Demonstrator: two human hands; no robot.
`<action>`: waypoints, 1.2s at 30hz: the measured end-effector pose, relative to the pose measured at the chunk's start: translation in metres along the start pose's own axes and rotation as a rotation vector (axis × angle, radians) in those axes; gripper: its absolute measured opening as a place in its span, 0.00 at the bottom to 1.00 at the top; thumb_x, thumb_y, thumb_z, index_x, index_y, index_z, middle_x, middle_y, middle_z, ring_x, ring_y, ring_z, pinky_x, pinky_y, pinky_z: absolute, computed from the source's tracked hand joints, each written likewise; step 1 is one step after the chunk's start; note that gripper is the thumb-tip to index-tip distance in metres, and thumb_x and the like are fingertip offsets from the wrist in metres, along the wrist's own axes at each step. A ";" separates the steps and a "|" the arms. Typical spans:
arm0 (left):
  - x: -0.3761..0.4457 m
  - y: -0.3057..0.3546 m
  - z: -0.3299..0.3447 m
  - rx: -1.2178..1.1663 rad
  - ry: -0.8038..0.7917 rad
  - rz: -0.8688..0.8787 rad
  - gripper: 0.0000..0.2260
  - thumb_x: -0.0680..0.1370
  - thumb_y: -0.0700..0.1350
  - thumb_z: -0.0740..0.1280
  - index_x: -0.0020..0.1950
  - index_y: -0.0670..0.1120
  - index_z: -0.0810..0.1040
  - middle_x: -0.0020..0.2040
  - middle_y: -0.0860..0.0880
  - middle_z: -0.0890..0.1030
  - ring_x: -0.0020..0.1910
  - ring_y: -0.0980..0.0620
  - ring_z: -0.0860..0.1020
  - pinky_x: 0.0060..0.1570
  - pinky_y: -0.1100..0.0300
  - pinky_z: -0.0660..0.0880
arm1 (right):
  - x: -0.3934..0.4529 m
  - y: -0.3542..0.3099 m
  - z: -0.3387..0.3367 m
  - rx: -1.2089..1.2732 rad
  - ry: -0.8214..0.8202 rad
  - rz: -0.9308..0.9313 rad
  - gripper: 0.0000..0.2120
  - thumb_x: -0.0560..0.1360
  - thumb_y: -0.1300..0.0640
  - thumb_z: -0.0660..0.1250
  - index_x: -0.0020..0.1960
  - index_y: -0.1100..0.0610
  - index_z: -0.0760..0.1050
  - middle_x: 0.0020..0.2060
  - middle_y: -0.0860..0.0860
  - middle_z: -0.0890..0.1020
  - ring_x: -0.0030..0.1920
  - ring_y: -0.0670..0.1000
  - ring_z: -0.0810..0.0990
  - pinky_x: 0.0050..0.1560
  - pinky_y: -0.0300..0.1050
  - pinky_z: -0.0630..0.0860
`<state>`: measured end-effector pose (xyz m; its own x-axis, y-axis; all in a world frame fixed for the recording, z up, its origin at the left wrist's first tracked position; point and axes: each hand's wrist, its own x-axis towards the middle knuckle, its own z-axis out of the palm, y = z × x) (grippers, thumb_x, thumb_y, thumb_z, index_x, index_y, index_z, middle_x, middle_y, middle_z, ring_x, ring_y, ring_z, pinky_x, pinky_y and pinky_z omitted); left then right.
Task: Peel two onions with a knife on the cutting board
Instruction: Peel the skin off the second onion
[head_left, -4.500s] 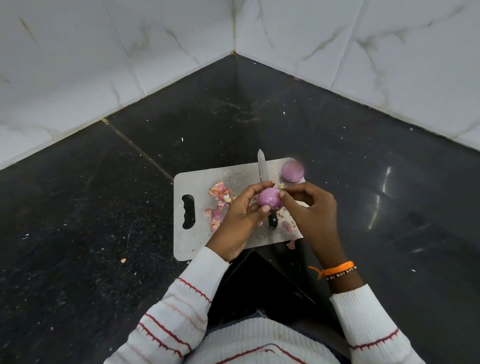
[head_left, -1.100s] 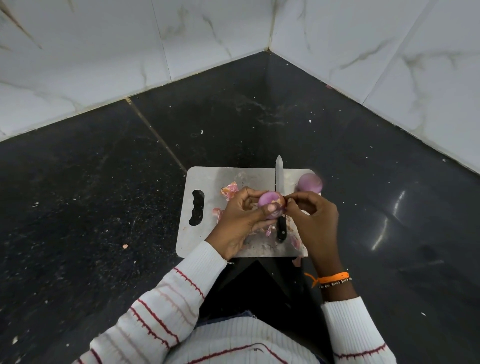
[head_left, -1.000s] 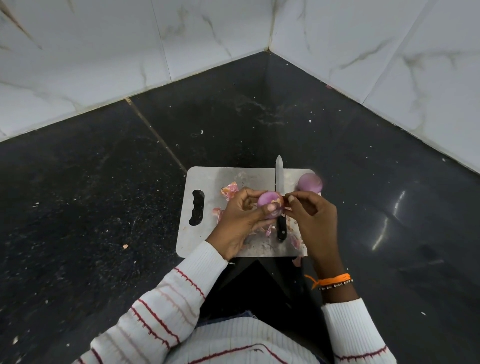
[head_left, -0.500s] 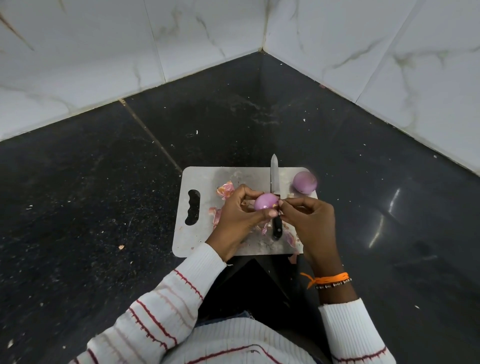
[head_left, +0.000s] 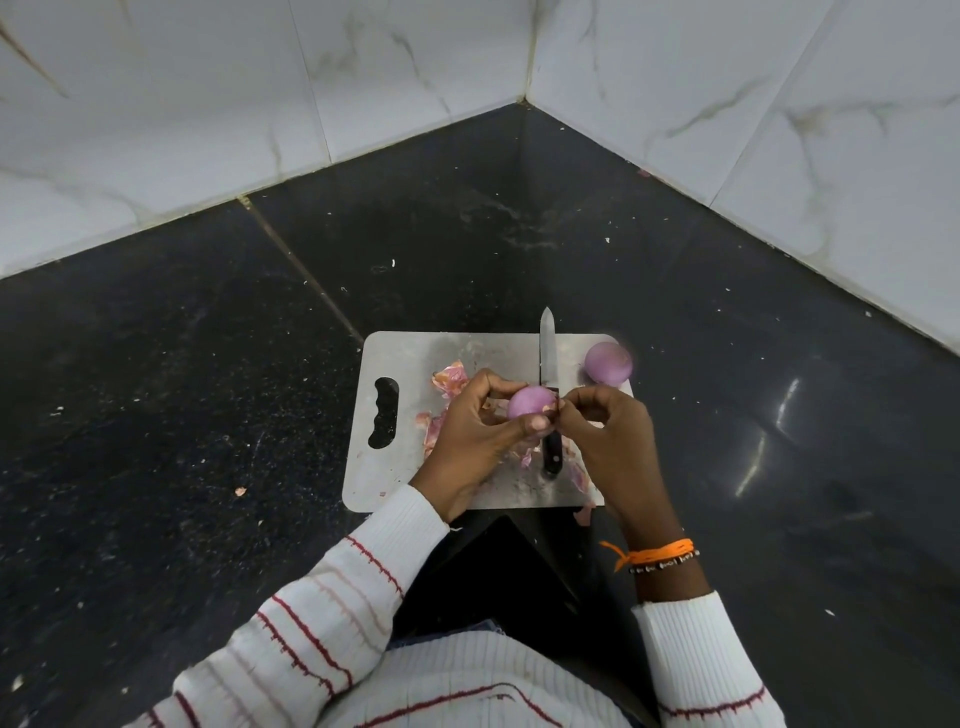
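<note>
A grey cutting board (head_left: 415, 353) lies on the dark counter. Just above it my left hand (head_left: 475, 431) holds a small purple onion (head_left: 530, 401). My right hand (head_left: 608, 431) pinches a bit of skin at that onion's right side. The knife (head_left: 548, 358) lies flat on the board with its tip pointing away; its black handle is partly hidden under my hands. A second, peeled onion (head_left: 608, 362) rests at the board's far right corner. Pink skin scraps (head_left: 449, 376) lie on the board around my hands.
The black stone counter (head_left: 208, 389) runs into a corner between white marble-tiled walls (head_left: 727, 104). A skin scrap (head_left: 582, 515) lies off the board's near edge, and small crumbs dot the counter. The board's handle slot (head_left: 384, 410) faces left.
The onion has been turned in my left hand, now showing a smooth purple side. My right fingertips stay pinched at its right edge. Knife and second onion lie unmoved.
</note>
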<state>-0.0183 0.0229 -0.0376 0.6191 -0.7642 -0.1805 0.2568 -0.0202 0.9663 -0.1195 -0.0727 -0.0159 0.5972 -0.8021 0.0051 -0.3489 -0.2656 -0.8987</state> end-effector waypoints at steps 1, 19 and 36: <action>-0.001 0.002 0.000 -0.061 -0.013 -0.014 0.15 0.68 0.41 0.75 0.52 0.44 0.76 0.54 0.44 0.78 0.54 0.42 0.79 0.44 0.54 0.81 | 0.000 0.002 0.000 0.004 0.003 0.009 0.04 0.73 0.64 0.66 0.42 0.58 0.79 0.35 0.50 0.81 0.38 0.48 0.78 0.42 0.38 0.75; 0.000 0.004 0.001 -0.153 -0.014 -0.005 0.17 0.66 0.41 0.74 0.53 0.44 0.77 0.58 0.42 0.78 0.58 0.42 0.79 0.53 0.50 0.80 | -0.007 -0.008 0.004 0.268 0.095 0.160 0.03 0.72 0.61 0.69 0.43 0.55 0.80 0.41 0.52 0.83 0.44 0.53 0.83 0.51 0.57 0.80; 0.000 0.002 0.002 -0.003 0.032 0.012 0.15 0.70 0.38 0.74 0.54 0.44 0.77 0.56 0.44 0.79 0.57 0.43 0.78 0.57 0.44 0.77 | -0.006 -0.003 0.004 0.255 0.080 0.133 0.02 0.71 0.61 0.70 0.44 0.56 0.80 0.40 0.52 0.84 0.42 0.53 0.83 0.50 0.55 0.81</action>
<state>-0.0192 0.0213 -0.0356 0.6455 -0.7435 -0.1747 0.2513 -0.0092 0.9679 -0.1191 -0.0648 -0.0151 0.4958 -0.8633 -0.0947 -0.2219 -0.0205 -0.9748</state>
